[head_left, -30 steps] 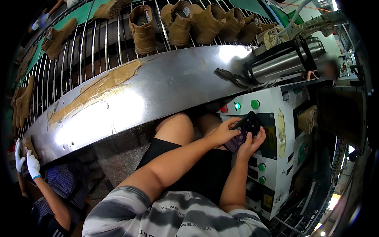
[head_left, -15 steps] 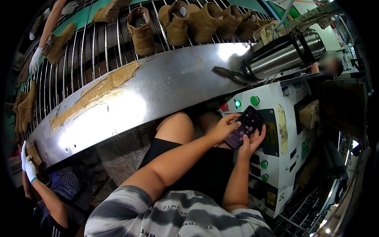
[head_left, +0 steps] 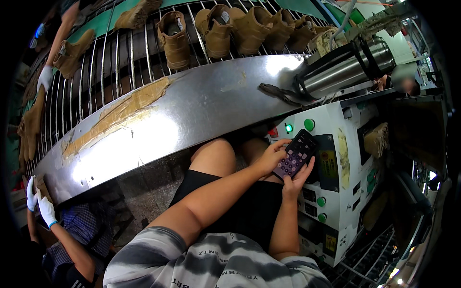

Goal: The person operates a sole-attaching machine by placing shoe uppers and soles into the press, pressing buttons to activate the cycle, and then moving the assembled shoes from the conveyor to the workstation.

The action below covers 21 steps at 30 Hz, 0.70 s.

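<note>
A dark smartphone (head_left: 298, 157) with round keypad-like icons lit on its screen is held above my lap, tilted up to the right. My left hand (head_left: 273, 157) grips its left edge, the fingers curled behind and the thumb near the screen. Along the lower right edge, my right hand (head_left: 298, 178) supports it, with the thumb at the bottom of the phone and the fingers round its side. Just beyond the phone stands a white machine cabinet (head_left: 343, 192) with a lit green lamp and green buttons (head_left: 309, 125).
A curved metal counter (head_left: 201, 101) runs in front of my knees. Brown boots (head_left: 175, 43) stand on a rack of metal rods behind it. A steel thermos (head_left: 343, 69) lies at the right end. Co-workers' gloved hands (head_left: 46, 209) handle items at the left.
My right thumb has moved down off the screen to the phone's lower edge, and my right fingers have closed in on its side. At the left, the co-workers' gloved hands have shifted.
</note>
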Motion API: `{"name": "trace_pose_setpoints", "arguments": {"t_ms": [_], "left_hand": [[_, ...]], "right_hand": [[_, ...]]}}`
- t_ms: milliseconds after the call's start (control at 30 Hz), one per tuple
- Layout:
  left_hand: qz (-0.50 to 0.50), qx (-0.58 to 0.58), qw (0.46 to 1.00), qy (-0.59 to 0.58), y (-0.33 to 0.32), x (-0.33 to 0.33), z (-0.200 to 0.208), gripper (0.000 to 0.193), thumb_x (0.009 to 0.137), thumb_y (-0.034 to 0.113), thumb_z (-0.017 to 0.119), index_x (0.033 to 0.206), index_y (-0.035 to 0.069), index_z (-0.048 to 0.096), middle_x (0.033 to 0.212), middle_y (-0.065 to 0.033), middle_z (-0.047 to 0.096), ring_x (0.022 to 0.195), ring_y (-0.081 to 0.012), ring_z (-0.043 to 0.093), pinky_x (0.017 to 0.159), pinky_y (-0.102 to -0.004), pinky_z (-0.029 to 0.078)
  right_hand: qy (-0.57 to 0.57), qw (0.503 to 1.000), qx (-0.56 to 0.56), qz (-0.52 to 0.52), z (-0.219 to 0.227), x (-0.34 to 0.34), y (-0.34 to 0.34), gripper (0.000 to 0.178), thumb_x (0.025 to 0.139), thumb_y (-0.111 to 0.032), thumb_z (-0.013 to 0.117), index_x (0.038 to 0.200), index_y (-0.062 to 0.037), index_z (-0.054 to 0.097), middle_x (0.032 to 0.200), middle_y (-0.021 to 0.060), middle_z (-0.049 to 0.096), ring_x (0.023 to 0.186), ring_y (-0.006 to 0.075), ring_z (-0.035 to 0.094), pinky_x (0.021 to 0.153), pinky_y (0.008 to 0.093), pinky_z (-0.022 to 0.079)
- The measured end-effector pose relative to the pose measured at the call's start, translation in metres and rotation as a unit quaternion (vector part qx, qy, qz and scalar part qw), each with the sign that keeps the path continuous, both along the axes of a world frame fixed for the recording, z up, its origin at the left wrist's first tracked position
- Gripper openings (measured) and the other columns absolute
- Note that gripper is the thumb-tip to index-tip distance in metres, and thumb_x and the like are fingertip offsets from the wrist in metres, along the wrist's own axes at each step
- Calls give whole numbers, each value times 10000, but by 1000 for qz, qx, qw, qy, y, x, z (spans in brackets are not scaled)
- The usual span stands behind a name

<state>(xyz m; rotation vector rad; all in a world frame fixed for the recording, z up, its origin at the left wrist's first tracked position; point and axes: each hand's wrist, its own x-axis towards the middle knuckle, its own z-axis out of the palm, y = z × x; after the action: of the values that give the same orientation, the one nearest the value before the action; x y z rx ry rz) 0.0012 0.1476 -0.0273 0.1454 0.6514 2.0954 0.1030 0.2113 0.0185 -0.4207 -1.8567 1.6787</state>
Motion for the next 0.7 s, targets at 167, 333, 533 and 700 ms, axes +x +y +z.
{"name": "trace_pose_setpoints", "arguments": {"t_ms": [167,333,533,700], "left_hand": [[6,12,1000,10,1,-1,1,531,762,-28,473,1291,27,485,1065,-105,629,942,-158,618,822,-256,489],[3,1,1000,21,-1,0,5,523,770,-27,467,1290,23,488,1079,-104,621,954,-158,612,829,-263,485],[8,-18,1000,20,-1,0,15,643,810,-10,440,1446,58,379,1252,-100,547,1077,-153,544,914,-256,435],[18,-53,995,87,5,5,8,629,872,40,434,1490,74,318,1285,-87,529,1092,-135,516,941,-241,402]], "right_hand": [[-40,995,-53,-74,-5,0,2,753,827,45,415,1509,-98,132,1366,192,404,1208,257,453,1065,355,331],[-34,990,-75,-113,-12,3,1,487,964,-64,384,1438,-78,274,1340,180,440,1177,248,476,1035,357,368],[-22,978,-124,-168,-27,8,-2,338,958,-75,423,1291,-30,393,1273,152,487,1102,214,509,974,339,410],[-1,971,-186,-149,-28,5,3,318,945,-63,436,1261,-41,405,1252,150,499,1085,221,520,962,345,423]]}}
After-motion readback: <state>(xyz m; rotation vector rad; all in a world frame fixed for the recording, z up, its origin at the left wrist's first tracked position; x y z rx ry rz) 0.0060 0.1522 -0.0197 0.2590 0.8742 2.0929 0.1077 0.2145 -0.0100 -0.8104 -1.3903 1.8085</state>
